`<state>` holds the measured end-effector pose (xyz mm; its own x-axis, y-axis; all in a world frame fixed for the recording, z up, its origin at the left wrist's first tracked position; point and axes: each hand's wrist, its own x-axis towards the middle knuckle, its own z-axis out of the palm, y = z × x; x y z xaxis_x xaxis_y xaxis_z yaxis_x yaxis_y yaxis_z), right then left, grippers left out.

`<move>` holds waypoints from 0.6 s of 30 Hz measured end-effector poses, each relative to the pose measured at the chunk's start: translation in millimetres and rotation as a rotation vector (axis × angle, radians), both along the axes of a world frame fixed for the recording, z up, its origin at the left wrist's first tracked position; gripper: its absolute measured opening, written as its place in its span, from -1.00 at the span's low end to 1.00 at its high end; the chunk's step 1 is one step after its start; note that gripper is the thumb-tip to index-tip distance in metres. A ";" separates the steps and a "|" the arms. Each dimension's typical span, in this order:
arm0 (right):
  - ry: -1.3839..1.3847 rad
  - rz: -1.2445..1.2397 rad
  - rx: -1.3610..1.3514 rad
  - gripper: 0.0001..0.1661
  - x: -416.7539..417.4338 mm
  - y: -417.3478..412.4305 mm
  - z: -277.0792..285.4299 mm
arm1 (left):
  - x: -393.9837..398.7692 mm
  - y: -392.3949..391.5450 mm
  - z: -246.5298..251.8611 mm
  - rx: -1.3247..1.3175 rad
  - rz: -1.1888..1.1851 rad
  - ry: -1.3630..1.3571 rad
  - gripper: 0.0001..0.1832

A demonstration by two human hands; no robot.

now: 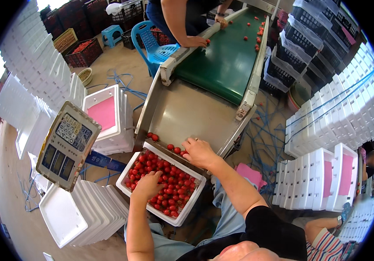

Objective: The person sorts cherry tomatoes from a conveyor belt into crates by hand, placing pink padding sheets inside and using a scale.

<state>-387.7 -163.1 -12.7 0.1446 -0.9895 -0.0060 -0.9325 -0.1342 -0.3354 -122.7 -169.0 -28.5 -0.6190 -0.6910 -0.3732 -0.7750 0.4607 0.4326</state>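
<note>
A white foam box [161,215] full of small red tomatoes [170,192] stands before me, below the end of a metal chute [190,111]. My left hand [149,185] rests on the tomatoes in the box, fingers spread; whether it holds one is hidden. At the chute's lower lip my right hand [200,152] lies beside a few tomatoes [177,150], its fingertips at the nearest one; a firm hold cannot be made out. Two more tomatoes [154,137] lie at the chute's left corner. Above the chute, a green conveyor belt [223,58] carries scattered tomatoes along its right side.
A weighing scale's display [67,145] stands left of the box. Stacked foam boxes [108,137] and lids [63,215] are at the left, more boxes [304,182] at the right. Across the belt, a person's hand [195,41] touches its edge. Blue straps [265,140] litter the floor.
</note>
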 end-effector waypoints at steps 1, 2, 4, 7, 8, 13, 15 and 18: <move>0.019 -0.004 0.042 -0.64 -4.4 0.3 -1.7 | -2.0 -3.2 -1.2 0.005 0.000 -0.007 -0.39; 0.038 -0.006 0.083 -0.60 -8.6 0.0 -3.4 | -2.8 -5.8 -2.9 0.010 0.002 -0.015 -0.38; 0.057 -0.019 0.130 -0.58 -14.7 1.9 -4.1 | -4.1 -9.7 -12.0 0.012 -0.011 -0.030 -0.37; 0.094 -0.039 0.170 -0.62 -24.8 4.6 -2.5 | -7.6 -15.7 -12.4 0.032 -0.003 -0.030 -0.39; 0.128 -0.034 0.200 -0.61 -26.5 5.0 -3.5 | -6.3 -16.3 -14.1 0.021 -0.006 -0.033 -0.40; 0.134 -0.014 0.375 -0.52 -27.9 0.9 -10.7 | -5.0 -19.6 -15.2 0.021 -0.002 -0.026 -0.43; 0.130 -0.005 0.366 -0.52 -27.4 -0.7 -12.6 | -4.0 -23.0 -14.7 0.042 0.007 -0.006 -0.43; 0.119 0.005 0.367 -0.46 -32.4 0.8 -22.0 | -5.7 -24.0 -6.3 0.033 0.020 0.103 -0.48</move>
